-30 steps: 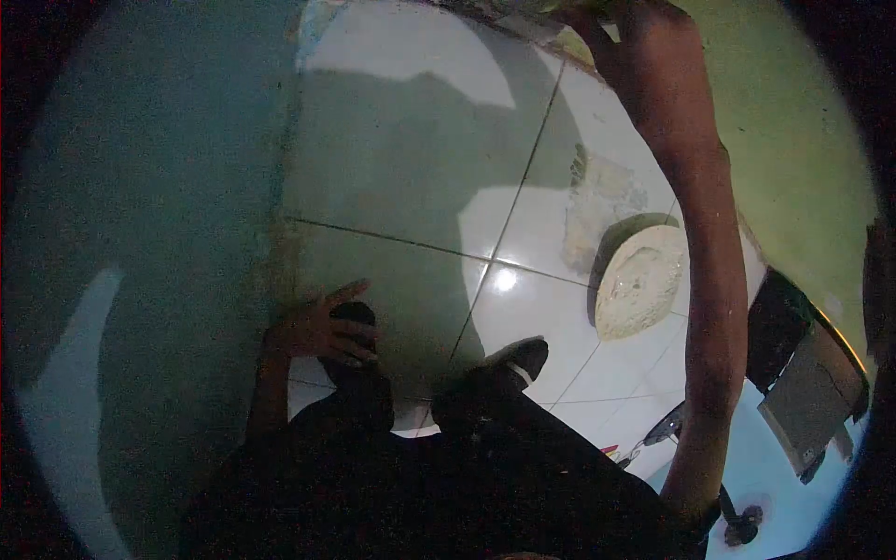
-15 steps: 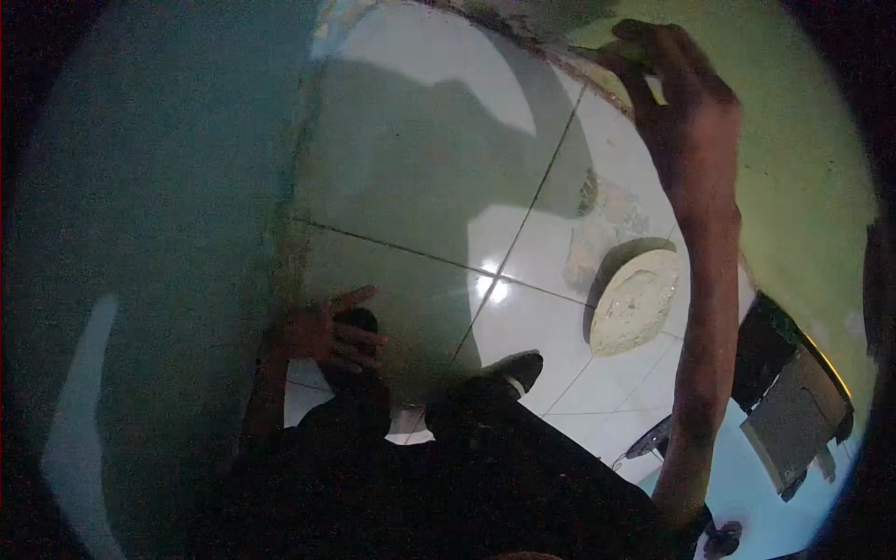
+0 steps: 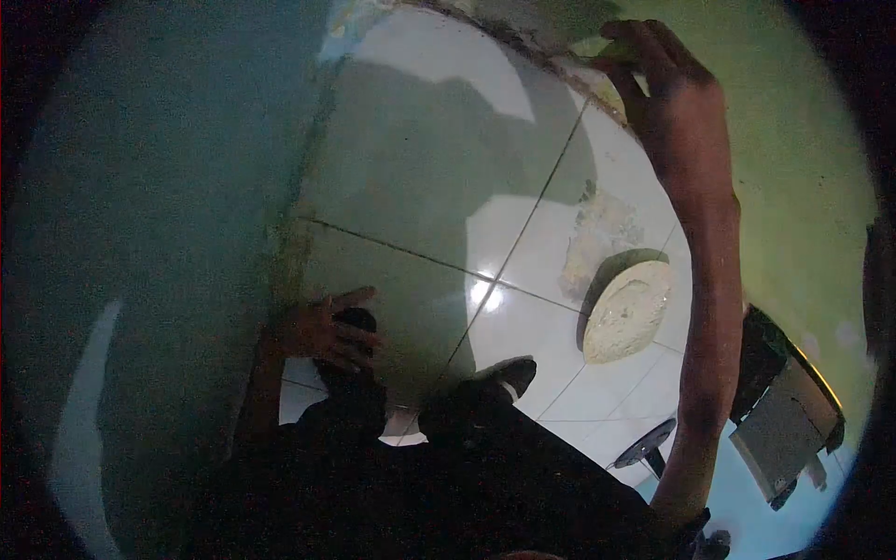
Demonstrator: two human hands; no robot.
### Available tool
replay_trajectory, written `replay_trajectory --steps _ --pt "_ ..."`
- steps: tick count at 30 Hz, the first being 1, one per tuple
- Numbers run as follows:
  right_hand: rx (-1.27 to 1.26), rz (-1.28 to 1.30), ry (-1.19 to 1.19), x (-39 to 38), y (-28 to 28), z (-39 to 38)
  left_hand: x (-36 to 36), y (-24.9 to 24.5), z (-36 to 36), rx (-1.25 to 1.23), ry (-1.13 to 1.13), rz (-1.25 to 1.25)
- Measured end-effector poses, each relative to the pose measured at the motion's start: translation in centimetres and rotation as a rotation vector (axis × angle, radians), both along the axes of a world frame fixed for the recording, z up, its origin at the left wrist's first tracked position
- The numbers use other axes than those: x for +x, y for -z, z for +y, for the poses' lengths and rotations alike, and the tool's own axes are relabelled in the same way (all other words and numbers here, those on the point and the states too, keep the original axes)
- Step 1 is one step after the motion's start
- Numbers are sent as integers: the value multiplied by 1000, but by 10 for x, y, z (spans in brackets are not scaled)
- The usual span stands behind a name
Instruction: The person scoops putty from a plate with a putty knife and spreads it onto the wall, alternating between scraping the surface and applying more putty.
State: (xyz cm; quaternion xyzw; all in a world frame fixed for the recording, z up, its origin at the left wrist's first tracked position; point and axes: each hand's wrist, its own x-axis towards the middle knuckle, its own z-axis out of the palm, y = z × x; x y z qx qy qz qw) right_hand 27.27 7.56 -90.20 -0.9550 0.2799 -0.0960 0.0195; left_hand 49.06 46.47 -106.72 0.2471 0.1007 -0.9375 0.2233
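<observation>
My right hand point(image 3: 679, 117) reaches far forward to the green wall point(image 3: 793, 187), low down where it meets the tiled floor. Its fingers are bent together at the wall; whatever they grip is hidden or too small to name. My left hand point(image 3: 338, 329) hangs in shadow by my left leg, close to the dark wall on the left, its fingers spread and holding nothing. On the floor beside my right forearm lies a shallow, pale oval mass or dish with a rough cream-coloured surface point(image 3: 627, 313).
White floor tiles point(image 3: 523, 233) with dark joints lie before me, partly under my shadow. A pale smeared patch point(image 3: 597, 238) marks the floor near the oval thing. Along the wall's foot runs a rough, broken edge point(image 3: 532, 47). A grey boxy object point(image 3: 784, 429) stands at lower right.
The view has shifted slightly. My right hand stays at the wall, a little farther left in the picture; the left hand keeps its spread pose.
</observation>
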Motion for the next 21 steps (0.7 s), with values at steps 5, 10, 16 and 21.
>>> replay_trajectory --steps 5,10,16,21 --pt "-51 -112 9 4 -36 4 6 23 17 -5 -85 112" --pt "60 -92 121 14 -52 20 4 27 17 239 -246 337" --pt "-186 151 -153 15 6 -16 -1 34 24 52 -250 312" --pt "65 9 82 41 -42 20 3 12 8 -32 -129 160"
